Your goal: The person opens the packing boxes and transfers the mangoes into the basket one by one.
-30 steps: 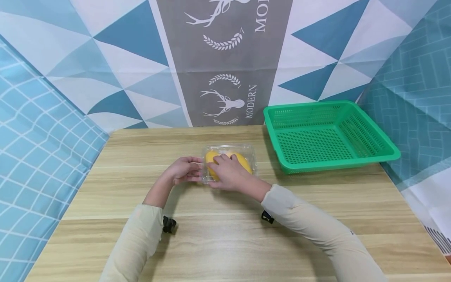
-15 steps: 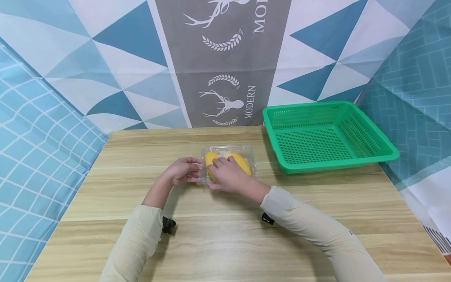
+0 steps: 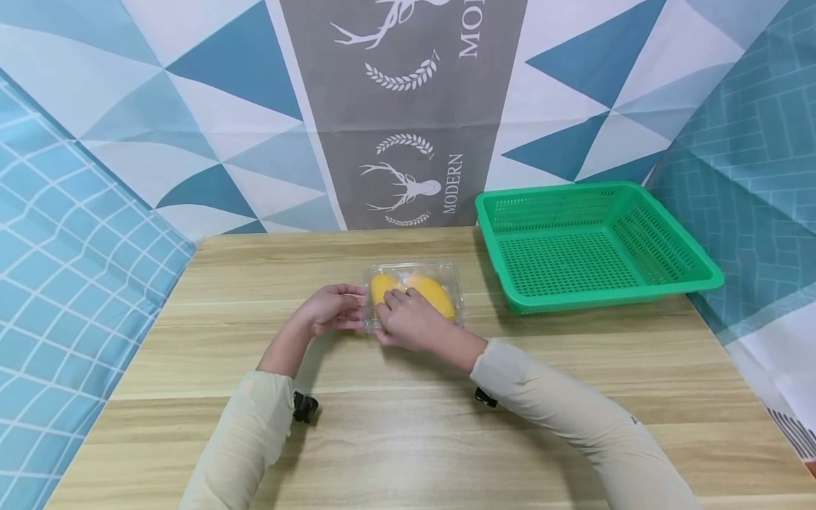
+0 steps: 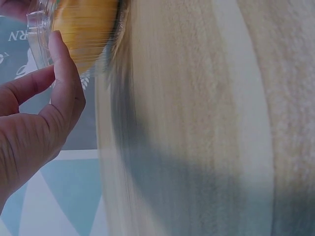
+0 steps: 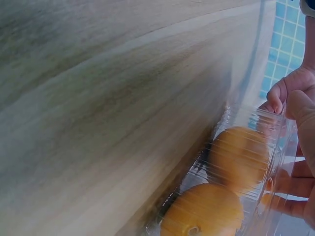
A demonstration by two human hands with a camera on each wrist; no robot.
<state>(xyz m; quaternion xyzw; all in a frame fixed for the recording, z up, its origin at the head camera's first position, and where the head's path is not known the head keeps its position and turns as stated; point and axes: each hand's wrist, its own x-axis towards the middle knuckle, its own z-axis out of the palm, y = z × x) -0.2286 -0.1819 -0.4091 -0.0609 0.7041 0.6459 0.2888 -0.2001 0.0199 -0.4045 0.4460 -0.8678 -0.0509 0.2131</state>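
A clear plastic clamshell box [image 3: 454,273] sits on the table with two yellow mangoes [image 3: 432,292] inside. My left hand [image 3: 333,308] holds the box's left side; in the left wrist view its thumb and fingers [image 4: 64,69] meet the plastic edge beside one mango [image 4: 86,29]. My right hand [image 3: 413,320] lies over the near left part of the box, fingers bent onto the top and thumb at the near rim. From the right wrist, both mangoes [image 5: 203,214] show through the ribbed plastic wall, and the right thumb [image 5: 298,105] is at the rim.
A green perforated basket [image 3: 612,289] stands at the back right of the wooden table [image 3: 395,439], right of the box. Patterned cloth [image 3: 242,92] hangs behind the table and along both sides. A black wrist strap [image 3: 306,407] shows under the left sleeve.
My right fingers have slid slightly back toward the near left side of the box, uncovering more of the mangoes. The left hand and the box stay put.
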